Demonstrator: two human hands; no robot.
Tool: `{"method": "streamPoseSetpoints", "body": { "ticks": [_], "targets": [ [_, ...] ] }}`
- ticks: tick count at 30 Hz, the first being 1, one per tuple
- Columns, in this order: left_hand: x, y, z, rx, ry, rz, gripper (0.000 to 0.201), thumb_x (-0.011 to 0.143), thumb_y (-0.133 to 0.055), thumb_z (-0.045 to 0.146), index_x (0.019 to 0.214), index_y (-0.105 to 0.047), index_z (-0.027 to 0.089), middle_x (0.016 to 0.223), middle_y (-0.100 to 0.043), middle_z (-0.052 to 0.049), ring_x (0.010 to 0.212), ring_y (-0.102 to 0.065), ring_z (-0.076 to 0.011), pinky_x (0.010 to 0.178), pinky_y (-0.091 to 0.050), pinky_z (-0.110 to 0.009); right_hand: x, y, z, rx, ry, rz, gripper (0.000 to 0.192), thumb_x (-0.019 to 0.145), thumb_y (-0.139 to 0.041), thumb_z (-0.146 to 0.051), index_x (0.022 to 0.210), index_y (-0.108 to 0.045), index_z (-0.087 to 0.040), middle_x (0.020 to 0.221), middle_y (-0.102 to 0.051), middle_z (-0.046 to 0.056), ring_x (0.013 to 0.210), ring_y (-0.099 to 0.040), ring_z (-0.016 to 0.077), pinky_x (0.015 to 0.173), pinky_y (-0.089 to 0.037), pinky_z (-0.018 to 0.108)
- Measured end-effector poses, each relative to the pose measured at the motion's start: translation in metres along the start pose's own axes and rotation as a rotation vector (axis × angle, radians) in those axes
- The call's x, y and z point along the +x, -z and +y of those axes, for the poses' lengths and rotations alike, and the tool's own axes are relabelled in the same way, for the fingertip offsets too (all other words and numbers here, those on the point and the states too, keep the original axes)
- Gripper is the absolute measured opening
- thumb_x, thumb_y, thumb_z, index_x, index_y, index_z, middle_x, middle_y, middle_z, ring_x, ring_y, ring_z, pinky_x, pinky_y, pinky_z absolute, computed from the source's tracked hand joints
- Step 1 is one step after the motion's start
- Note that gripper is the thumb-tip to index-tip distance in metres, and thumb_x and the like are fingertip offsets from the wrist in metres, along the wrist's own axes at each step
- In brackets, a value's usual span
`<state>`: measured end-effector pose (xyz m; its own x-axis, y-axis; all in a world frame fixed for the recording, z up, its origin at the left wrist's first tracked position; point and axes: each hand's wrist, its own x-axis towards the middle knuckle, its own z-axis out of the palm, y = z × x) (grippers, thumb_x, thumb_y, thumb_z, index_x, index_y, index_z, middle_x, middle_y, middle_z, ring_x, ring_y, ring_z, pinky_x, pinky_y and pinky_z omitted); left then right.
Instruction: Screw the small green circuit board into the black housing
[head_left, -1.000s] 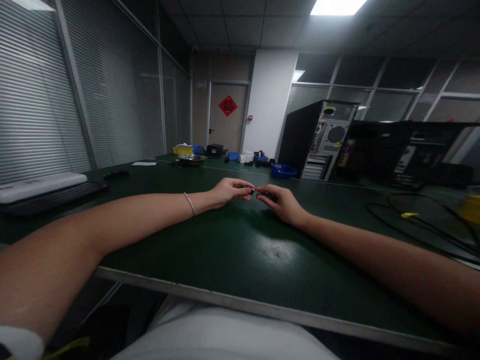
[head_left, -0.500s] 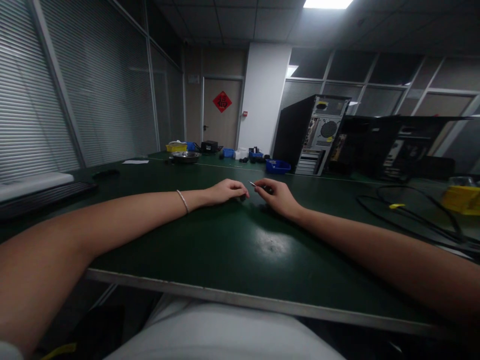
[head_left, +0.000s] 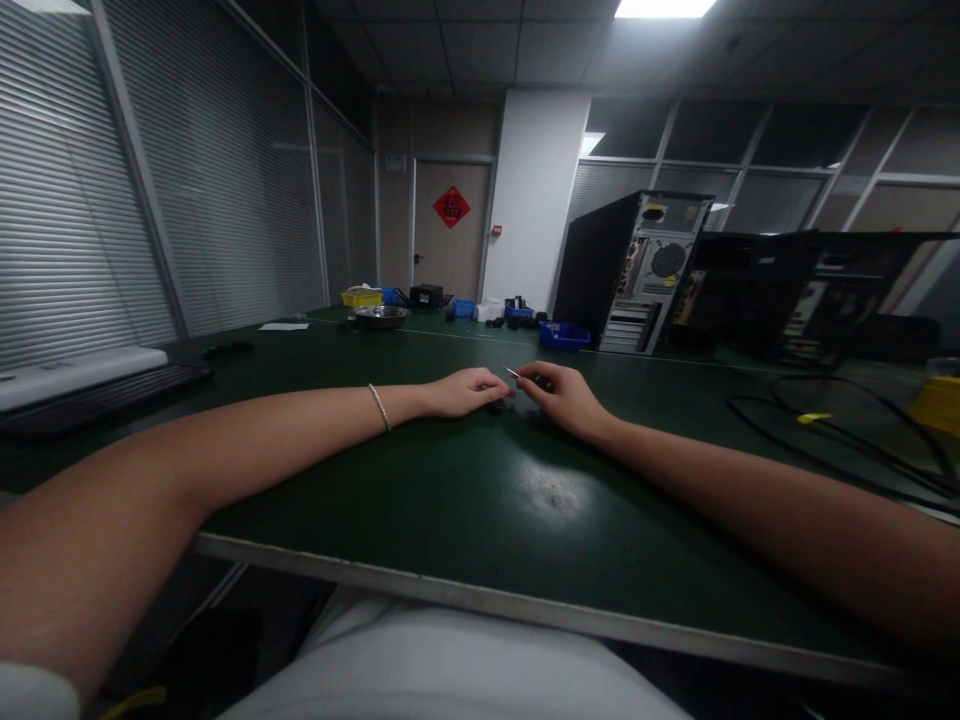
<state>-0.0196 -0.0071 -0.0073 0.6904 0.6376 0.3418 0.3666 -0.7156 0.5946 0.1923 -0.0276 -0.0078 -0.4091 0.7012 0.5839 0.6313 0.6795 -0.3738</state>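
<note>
Tabletop (head_left: 420,510) in dark green; over its middle, the right hand (head_left: 561,392) pinches a slim silver tool (head_left: 512,373) between thumb and fingers. The tool's long axis runs roughly left to right, its tip pointing left and slightly to the far side, just beyond the fingertips of the left hand (head_left: 466,391). That hand curls low over a small dark object (head_left: 498,405), which lies left of the right hand's grip and on the near side of the tool tip; the left hand is the nearer to it. The left fingers cover most of the object, so its shape, and whether they pinch it or merely rest there, cannot be told. The tool's rear end is hidden in the right hand.
</note>
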Motion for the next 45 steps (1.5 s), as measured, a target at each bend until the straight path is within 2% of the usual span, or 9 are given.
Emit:
{"method": "streamPoseSetpoints", "body": {
  "ticks": [4,8,12,15,21,27,31,38,45],
  "targets": [
    [-0.001,0.0,0.0,0.046,0.016,0.124,0.027,0.088,-0.053,0.034,0.097,-0.069,0.013,0.094,-0.065,-0.007,0.088,-0.059,-0.0186,0.08,-0.044,-0.027,0.002,-0.001,0.003,-0.018,-0.017,-0.02,0.024,0.089,-0.053,-0.032,0.101,-0.07,-0.019,0.096,-0.074,0.005,0.084,-0.065,0.0206,0.073,-0.049,0.031],
    [-0.003,0.0,0.001,0.083,0.042,0.192,0.037,0.086,-0.054,0.048,0.09,-0.065,0.012,0.083,-0.063,-0.006,0.076,-0.056,-0.018,0.068,-0.043,-0.027,0.003,-0.002,0.007,-0.064,-0.06,-0.047,0.022,0.088,-0.055,-0.032,0.099,-0.07,-0.021,0.093,-0.074,0.005,0.081,-0.066,0.0203,0.07,-0.049,0.03],
    [-0.006,0.002,0.006,0.143,0.077,0.075,0.049,0.078,-0.058,0.06,0.093,-0.063,0.013,0.086,-0.06,-0.006,0.077,-0.054,-0.0181,0.065,-0.041,-0.026,0.0,-0.001,0.006,-0.146,-0.112,-0.065,0.02,0.083,-0.061,-0.035,0.094,-0.068,-0.021,0.088,-0.072,0.006,0.074,-0.064,0.0207,0.062,-0.046,0.029],
    [-0.008,0.006,0.007,0.178,0.056,-0.029,0.054,0.07,-0.066,0.061,0.097,-0.062,0.015,0.093,-0.057,-0.006,0.083,-0.054,-0.0197,0.067,-0.041,-0.027,-0.004,-0.001,0.002,-0.203,-0.128,-0.082,0.021,0.078,-0.066,-0.038,0.092,-0.066,-0.022,0.084,-0.071,0.006,0.07,-0.063,0.0207,0.057,-0.043,0.029],
    [-0.008,0.007,0.003,0.19,-0.007,-0.064,0.047,0.071,-0.068,0.054,0.098,-0.064,0.016,0.096,-0.056,-0.006,0.087,-0.055,-0.0207,0.072,-0.043,-0.029,-0.006,-0.002,-0.003,-0.23,-0.114,-0.114,0.023,0.074,-0.07,-0.039,0.091,-0.065,-0.024,0.084,-0.071,0.005,0.072,-0.063,0.0221,0.055,-0.04,0.028],
    [-0.007,0.006,-0.005,0.02,-0.008,0.089,0.048,0.069,-0.074,0.042,0.109,-0.062,0.017,0.099,-0.057,-0.006,0.082,-0.055,-0.0162,0.072,-0.045,-0.029,-0.007,0.0,-0.005,-0.181,-0.062,-0.098,0.021,0.076,-0.068,-0.034,0.093,-0.065,-0.022,0.078,-0.068,0.003,0.063,-0.059,0.0174,0.053,-0.04,0.026],
    [-0.004,0.005,-0.008,-0.175,0.011,0.16,0.049,0.066,-0.079,0.03,0.108,-0.06,0.015,0.085,-0.058,-0.002,0.075,-0.055,-0.0131,0.069,-0.046,-0.028,-0.008,0.002,-0.01,-0.134,0.002,-0.023,0.025,0.08,-0.065,-0.033,0.101,-0.061,-0.021,0.089,-0.067,0.004,0.069,-0.059,0.0169,0.06,-0.044,0.027],
    [-0.004,-0.001,0.0,-0.402,0.035,0.156,0.049,0.065,-0.079,0.017,0.108,-0.055,0.014,0.078,-0.062,-0.001,0.076,-0.063,-0.014,0.072,-0.049,-0.028,-0.01,0.005,-0.018,-0.034,0.136,0.126,0.025,0.081,-0.065,-0.031,0.103,-0.06,-0.02,0.093,-0.067,0.007,0.075,-0.06,0.0194,0.067,-0.046,0.029],
    [-0.006,-0.004,0.008,-0.433,-0.011,0.114,0.049,0.067,-0.078,0.018,0.109,-0.054,0.015,0.08,-0.065,-0.002,0.077,-0.065,-0.0145,0.073,-0.049,-0.028,-0.011,0.003,-0.017,-0.034,0.148,0.164,0.027,0.08,-0.067,-0.032,0.103,-0.058,-0.021,0.09,-0.066,0.006,0.071,-0.059,0.0185,0.063,-0.045,0.028]
  ]
}}
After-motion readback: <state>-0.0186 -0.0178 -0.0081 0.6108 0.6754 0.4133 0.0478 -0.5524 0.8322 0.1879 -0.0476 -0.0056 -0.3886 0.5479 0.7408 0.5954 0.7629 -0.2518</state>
